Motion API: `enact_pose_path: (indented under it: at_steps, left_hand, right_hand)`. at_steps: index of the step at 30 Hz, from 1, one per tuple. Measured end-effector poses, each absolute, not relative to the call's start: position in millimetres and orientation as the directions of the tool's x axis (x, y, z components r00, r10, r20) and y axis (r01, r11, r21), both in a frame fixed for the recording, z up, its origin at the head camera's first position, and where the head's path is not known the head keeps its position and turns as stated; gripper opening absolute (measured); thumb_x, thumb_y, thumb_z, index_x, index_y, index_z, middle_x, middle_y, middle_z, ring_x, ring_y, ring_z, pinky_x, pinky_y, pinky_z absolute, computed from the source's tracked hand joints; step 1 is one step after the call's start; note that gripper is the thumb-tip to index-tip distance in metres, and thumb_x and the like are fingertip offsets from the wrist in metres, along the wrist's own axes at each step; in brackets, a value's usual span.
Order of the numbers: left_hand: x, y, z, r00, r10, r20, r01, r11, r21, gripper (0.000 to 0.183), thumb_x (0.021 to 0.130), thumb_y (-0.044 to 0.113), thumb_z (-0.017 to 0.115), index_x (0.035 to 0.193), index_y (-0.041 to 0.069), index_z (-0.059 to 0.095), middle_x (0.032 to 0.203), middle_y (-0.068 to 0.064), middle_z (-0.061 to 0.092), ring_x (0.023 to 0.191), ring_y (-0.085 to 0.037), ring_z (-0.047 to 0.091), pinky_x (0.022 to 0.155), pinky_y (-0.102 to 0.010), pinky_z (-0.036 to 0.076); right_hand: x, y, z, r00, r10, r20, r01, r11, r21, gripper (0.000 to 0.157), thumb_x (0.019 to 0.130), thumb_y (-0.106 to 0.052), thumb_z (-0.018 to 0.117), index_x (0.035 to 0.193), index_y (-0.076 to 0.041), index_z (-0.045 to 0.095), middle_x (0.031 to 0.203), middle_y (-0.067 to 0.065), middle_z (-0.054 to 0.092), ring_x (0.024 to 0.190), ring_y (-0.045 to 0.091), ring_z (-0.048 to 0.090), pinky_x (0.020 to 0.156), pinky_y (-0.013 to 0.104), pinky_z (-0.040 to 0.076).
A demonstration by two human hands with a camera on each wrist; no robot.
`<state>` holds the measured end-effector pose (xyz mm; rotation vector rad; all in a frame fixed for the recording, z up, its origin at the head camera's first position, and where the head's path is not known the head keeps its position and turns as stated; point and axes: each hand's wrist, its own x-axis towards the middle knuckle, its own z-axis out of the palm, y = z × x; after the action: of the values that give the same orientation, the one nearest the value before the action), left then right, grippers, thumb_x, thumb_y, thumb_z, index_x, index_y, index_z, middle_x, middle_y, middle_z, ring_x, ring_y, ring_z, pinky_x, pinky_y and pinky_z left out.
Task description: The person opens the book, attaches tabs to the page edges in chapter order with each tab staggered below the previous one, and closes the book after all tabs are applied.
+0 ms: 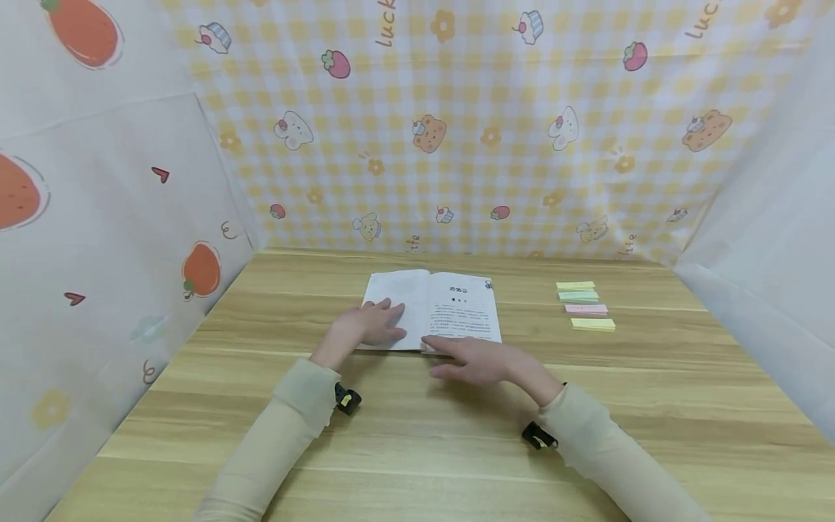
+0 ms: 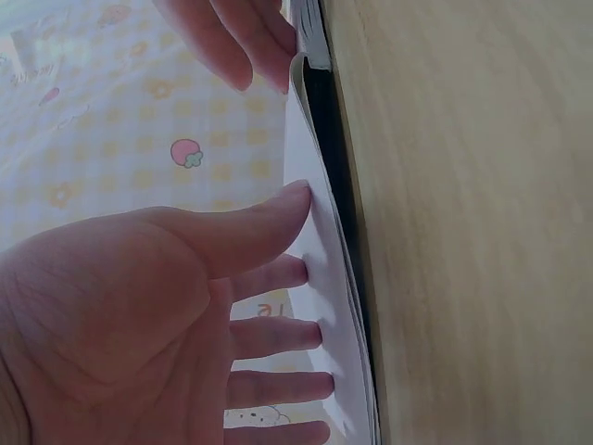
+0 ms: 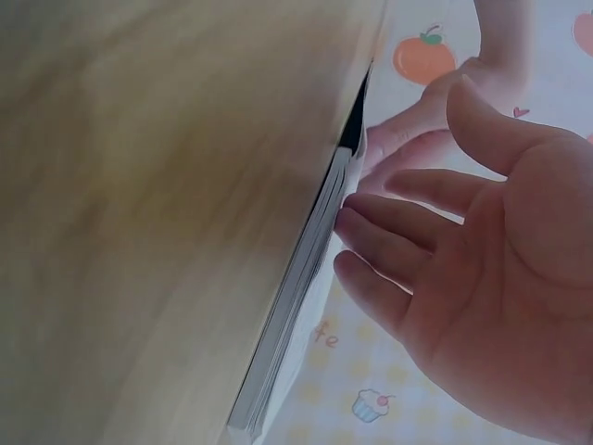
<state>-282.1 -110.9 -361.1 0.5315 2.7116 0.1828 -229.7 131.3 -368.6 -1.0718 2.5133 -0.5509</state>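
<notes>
My left hand (image 1: 378,322), fingers spread, and apparently right hand (image 1: 479,360), fingers extended, touch a light-looking, crease-prone book (image 1: 430,308) best held by its edges.

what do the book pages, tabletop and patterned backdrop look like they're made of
Book pages: paper, matte, with printed text and thin bending edges. Tabletop: wood or wood-look laminate, with streaky grain and a slight sheen. Patterned backdrop: perhaps fabric or plastic sheeting, matte, showing faint creases.
</notes>
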Motion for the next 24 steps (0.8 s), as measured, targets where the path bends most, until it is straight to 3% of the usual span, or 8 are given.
enact_pose_path:
  at_steps: [7, 14, 24]
  left_hand:
    - [-280, -110, -360, -0.858, 0.383, -0.342, 0.332, 0.922, 0.199, 0.065, 0.105, 0.045, 0.047, 0.161, 0.016, 0.028, 0.166, -0.016, 0.018, 0.149, -0.046, 0.017, 0.118, -0.061, 0.019]
    - [-281, -111, -362, -0.861, 0.386, -0.331, 0.33, 0.919, 0.214, 0.064, 0.105, 0.044, 0.048, 0.16, 0.016, 0.029, 0.166, -0.016, 0.019, 0.149, -0.046, 0.016, 0.117, -0.062, 0.019]
    - [-283, -111, -366, -0.863, 0.377, -0.336, 0.324, 0.924, 0.203, 0.065, 0.105, 0.045, 0.048, 0.161, 0.017, 0.028, 0.166, -0.016, 0.019, 0.15, -0.045, 0.015, 0.118, -0.061, 0.02]
  right_hand:
    - [-234, 137, -369, -0.65, -0.748, -0.132, -0.62, 0.622, -0.478, 0.064, 0.107, -0.039, 0.05, 0.156, -0.001, 0.034, 0.159, 0.016, 0.037, 0.144, 0.031, 0.037, 0.117, 0.047, 0.03]
    - [-237, 138, -370, -0.663, -0.732, -0.158, -0.596, 0.643, -0.481, 0.063, 0.106, -0.04, 0.05, 0.157, -0.006, 0.035, 0.159, 0.011, 0.037, 0.144, 0.027, 0.037, 0.117, 0.045, 0.03]
    - [-249, 144, -369, -0.686, -0.718, -0.117, -0.593, 0.645, -0.482, 0.061, 0.106, -0.038, 0.051, 0.154, -0.002, 0.039, 0.153, 0.017, 0.045, 0.14, 0.033, 0.043, 0.115, 0.049, 0.034]
